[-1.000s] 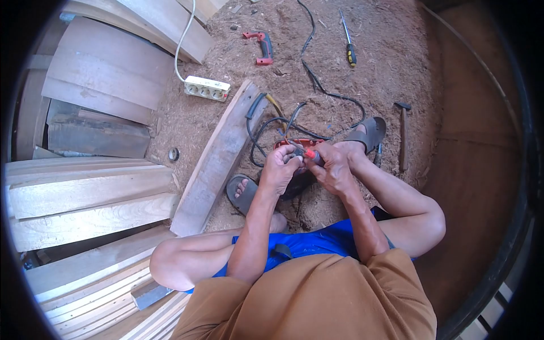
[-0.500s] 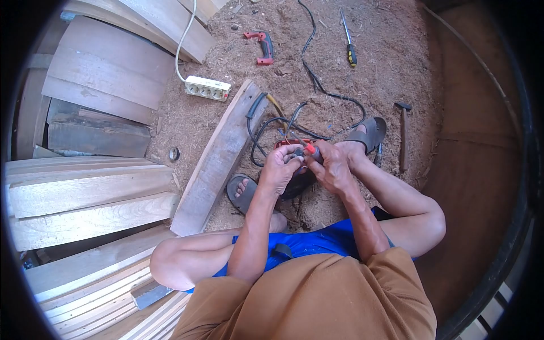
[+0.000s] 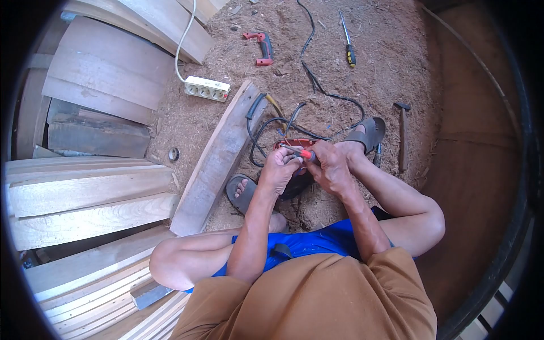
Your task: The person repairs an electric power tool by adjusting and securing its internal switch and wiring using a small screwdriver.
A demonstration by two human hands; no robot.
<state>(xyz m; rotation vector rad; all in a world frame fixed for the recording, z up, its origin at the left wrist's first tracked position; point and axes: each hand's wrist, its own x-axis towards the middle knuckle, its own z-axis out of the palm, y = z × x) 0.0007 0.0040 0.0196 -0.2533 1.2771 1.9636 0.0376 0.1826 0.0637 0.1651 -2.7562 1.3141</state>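
My right hand (image 3: 330,165) is closed round a red-tipped screwdriver (image 3: 306,154), which points left toward my other hand. Pinched in the fingers of my left hand (image 3: 277,170) is a small dark part (image 3: 290,152), too small to name. A thin wire runs up from between the hands. Beneath them a red and black power tool body (image 3: 296,184) rests between my feet, partly hidden by my fingers. Black cable (image 3: 256,139) loops just beyond it.
A wooden plank (image 3: 212,164) lies left of my feet. Farther off are a white power strip (image 3: 207,88), a red and grey tool handle (image 3: 264,47) and a yellow-black screwdriver (image 3: 351,55). A hammer (image 3: 403,139) lies right. Stacked boards (image 3: 93,190) fill the left side.
The red-tipped screwdriver has turned to lie flatter, pointing left at the small part. My right hand has shifted slightly with it; my left hand has hardly moved.
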